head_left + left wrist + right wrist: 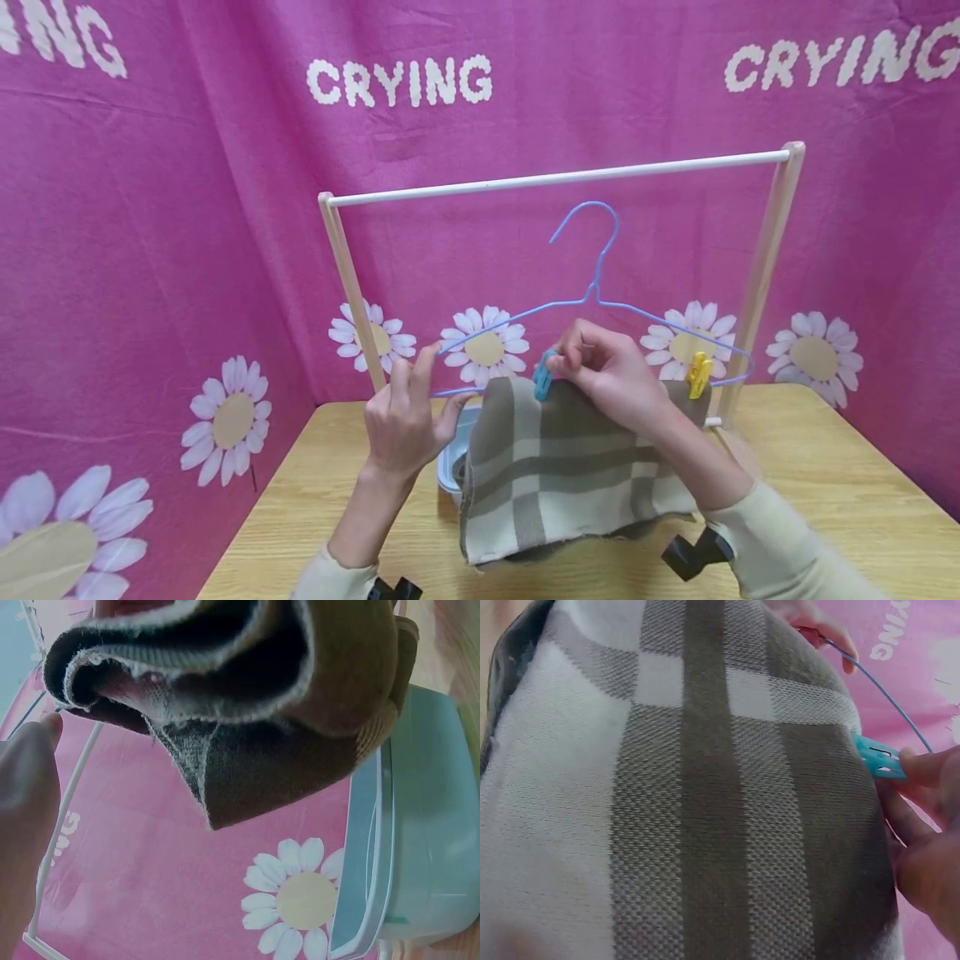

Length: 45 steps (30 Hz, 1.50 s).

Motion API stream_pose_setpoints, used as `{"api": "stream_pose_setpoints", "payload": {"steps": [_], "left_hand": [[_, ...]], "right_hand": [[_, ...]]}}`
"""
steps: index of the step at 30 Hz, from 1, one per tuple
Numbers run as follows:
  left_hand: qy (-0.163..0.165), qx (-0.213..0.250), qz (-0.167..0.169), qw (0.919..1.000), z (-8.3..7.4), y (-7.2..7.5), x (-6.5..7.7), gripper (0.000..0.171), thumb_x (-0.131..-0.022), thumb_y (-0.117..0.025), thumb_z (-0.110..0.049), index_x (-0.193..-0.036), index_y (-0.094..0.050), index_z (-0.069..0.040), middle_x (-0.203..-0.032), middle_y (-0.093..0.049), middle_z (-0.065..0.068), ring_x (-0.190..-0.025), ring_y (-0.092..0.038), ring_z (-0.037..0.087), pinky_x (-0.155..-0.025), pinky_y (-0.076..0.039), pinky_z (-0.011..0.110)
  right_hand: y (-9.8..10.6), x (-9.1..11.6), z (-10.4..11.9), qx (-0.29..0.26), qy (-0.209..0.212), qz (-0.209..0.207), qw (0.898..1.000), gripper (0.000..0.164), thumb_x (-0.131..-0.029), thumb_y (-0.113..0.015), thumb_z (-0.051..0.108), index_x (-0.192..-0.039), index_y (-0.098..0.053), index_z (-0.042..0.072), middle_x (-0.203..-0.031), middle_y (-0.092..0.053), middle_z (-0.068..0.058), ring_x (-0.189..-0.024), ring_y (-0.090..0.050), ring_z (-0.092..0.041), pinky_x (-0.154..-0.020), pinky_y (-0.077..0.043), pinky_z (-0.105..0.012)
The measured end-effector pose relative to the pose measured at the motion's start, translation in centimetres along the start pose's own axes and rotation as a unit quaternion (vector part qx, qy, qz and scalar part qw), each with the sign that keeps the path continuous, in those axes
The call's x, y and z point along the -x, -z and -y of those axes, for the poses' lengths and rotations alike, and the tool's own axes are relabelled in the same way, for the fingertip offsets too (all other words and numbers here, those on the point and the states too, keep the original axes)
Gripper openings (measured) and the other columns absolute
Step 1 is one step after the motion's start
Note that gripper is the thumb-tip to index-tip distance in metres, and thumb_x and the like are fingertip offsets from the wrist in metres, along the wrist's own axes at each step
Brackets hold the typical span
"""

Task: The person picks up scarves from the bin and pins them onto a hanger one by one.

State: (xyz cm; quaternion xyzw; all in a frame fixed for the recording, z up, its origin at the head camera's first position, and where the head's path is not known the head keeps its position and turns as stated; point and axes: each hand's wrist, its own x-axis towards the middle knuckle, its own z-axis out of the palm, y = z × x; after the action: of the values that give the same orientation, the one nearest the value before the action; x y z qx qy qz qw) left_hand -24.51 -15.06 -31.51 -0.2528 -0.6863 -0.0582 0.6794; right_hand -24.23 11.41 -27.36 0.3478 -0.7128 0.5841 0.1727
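A blue wire hanger (pixel 597 271) is held up by its left end in my left hand (pixel 405 421), with the fingers and thumb around the wire corner. Folded over its lower bar hangs a brown and cream checked cloth (pixel 570 483). My right hand (pixel 618 375) pinches a teal clothespin (pixel 543 379) at the cloth's top edge, left of the middle. In the right wrist view the clothespin (pixel 880 756) sits on the cloth's fold. A yellow clothespin (pixel 700 375) stands on the cloth's right end. The left wrist view shows the cloth's layered lower edges (pixel 262 769).
Behind the hanger stands a wooden rack with a white rod (pixel 555 179). A pale blue plastic container (pixel 431 825) is on the wooden table (pixel 277 500), partly hidden by the cloth. A pink curtain (pixel 247 100) with flowers and lettering surrounds the table.
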Motion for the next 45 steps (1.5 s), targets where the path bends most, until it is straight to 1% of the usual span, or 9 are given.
{"api": "stream_pose_setpoints", "payload": {"steps": [10,13,17,19,23,28,32,39,45], "left_hand": [[0.005,0.009,0.028,0.9996,-0.6,-0.3,0.7,0.055,-0.094,-0.057,-0.046,-0.123,-0.059,0.000,-0.075,-0.046,0.009,-0.044,-0.025,0.009,-0.036,-0.023,0.020],[0.009,0.029,0.044,0.9986,-0.7,-0.3,1.0,0.055,-0.095,-0.057,-0.045,-0.126,-0.058,0.001,-0.076,-0.047,0.009,-0.044,-0.025,0.008,-0.037,-0.022,0.019],[0.006,0.040,0.064,0.9971,-0.7,-0.3,1.2,0.055,-0.095,-0.058,-0.043,-0.127,-0.057,0.001,-0.078,-0.046,0.009,-0.045,-0.027,0.009,-0.037,-0.025,0.019],[0.005,0.040,0.069,0.9968,-0.7,-0.3,1.4,0.055,-0.094,-0.060,-0.042,-0.127,-0.056,0.001,-0.078,-0.046,0.009,-0.046,-0.027,0.009,-0.038,-0.024,0.018],[0.008,0.047,0.063,0.9969,-0.8,-0.2,1.6,0.056,-0.092,-0.064,-0.041,-0.127,-0.057,0.002,-0.077,-0.046,0.008,-0.046,-0.026,0.008,-0.038,-0.023,0.018],[0.004,0.056,0.053,0.9970,-1.2,-0.3,1.0,0.060,-0.093,-0.061,-0.046,-0.129,-0.056,0.001,-0.077,-0.047,0.009,-0.044,-0.028,0.008,-0.037,-0.025,0.019],[-0.010,0.049,0.046,0.9977,-1.5,-0.2,0.2,0.062,-0.095,-0.057,-0.049,-0.131,-0.056,0.001,-0.078,-0.046,0.009,-0.044,-0.027,0.008,-0.038,-0.025,0.019],[-0.032,0.015,0.045,0.9984,-1.4,-0.1,-0.7,0.058,-0.096,-0.054,-0.048,-0.129,-0.057,0.000,-0.077,-0.047,0.009,-0.044,-0.030,0.011,-0.037,-0.027,0.021],[-0.018,0.037,0.055,0.9976,-1.2,-0.2,-0.6,0.058,-0.092,-0.063,-0.043,-0.129,-0.056,0.001,-0.077,-0.046,0.009,-0.045,-0.029,0.009,-0.036,-0.025,0.020]], "right_hand": [[-0.7,0.0,0.4,-0.003,-0.014,0.023,1.000,0.027,-0.090,-0.068,-0.003,-0.076,-0.046,0.005,-0.091,-0.065,-0.010,-0.090,-0.074,-0.018,-0.070,-0.055,-0.022],[-0.3,-0.1,0.4,0.004,-0.033,0.033,0.999,0.016,-0.091,-0.068,-0.001,-0.093,-0.053,0.005,-0.099,-0.064,-0.011,-0.095,-0.074,-0.016,-0.076,-0.056,-0.022],[0.0,-0.4,0.5,0.027,-0.050,0.056,0.997,0.037,-0.092,-0.068,0.003,-0.126,-0.055,0.008,-0.107,-0.062,-0.013,-0.098,-0.072,-0.010,-0.082,-0.056,-0.022],[0.1,-0.4,0.4,0.050,-0.052,0.057,0.996,0.040,-0.093,-0.068,0.007,-0.131,-0.058,0.010,-0.108,-0.062,-0.010,-0.096,-0.071,-0.008,-0.081,-0.055,-0.021],[0.1,-0.1,0.2,0.031,-0.053,0.031,0.998,0.030,-0.094,-0.068,0.010,-0.124,-0.066,0.008,-0.107,-0.065,-0.005,-0.094,-0.072,-0.010,-0.083,-0.058,-0.025],[-0.6,0.1,0.8,-0.043,-0.048,0.007,0.998,0.033,-0.092,-0.069,0.004,-0.123,-0.060,0.006,-0.101,-0.068,-0.002,-0.092,-0.073,-0.015,-0.081,-0.060,-0.033],[-1.6,0.0,1.6,-0.057,-0.037,0.011,0.998,0.014,-0.091,-0.069,0.003,-0.102,-0.059,0.002,-0.093,-0.069,-0.001,-0.094,-0.074,-0.016,-0.083,-0.059,-0.030],[-2.5,-0.2,2.0,-0.027,-0.029,0.049,0.998,0.014,-0.090,-0.065,-0.005,-0.088,-0.055,0.005,-0.083,-0.068,-0.010,-0.095,-0.074,-0.016,-0.086,-0.057,-0.027],[-2.7,-0.3,2.1,0.074,0.007,0.045,0.996,0.024,-0.088,-0.074,0.005,-0.109,-0.063,0.005,-0.104,-0.071,-0.007,-0.100,-0.071,-0.018,-0.088,-0.057,-0.030]]}}
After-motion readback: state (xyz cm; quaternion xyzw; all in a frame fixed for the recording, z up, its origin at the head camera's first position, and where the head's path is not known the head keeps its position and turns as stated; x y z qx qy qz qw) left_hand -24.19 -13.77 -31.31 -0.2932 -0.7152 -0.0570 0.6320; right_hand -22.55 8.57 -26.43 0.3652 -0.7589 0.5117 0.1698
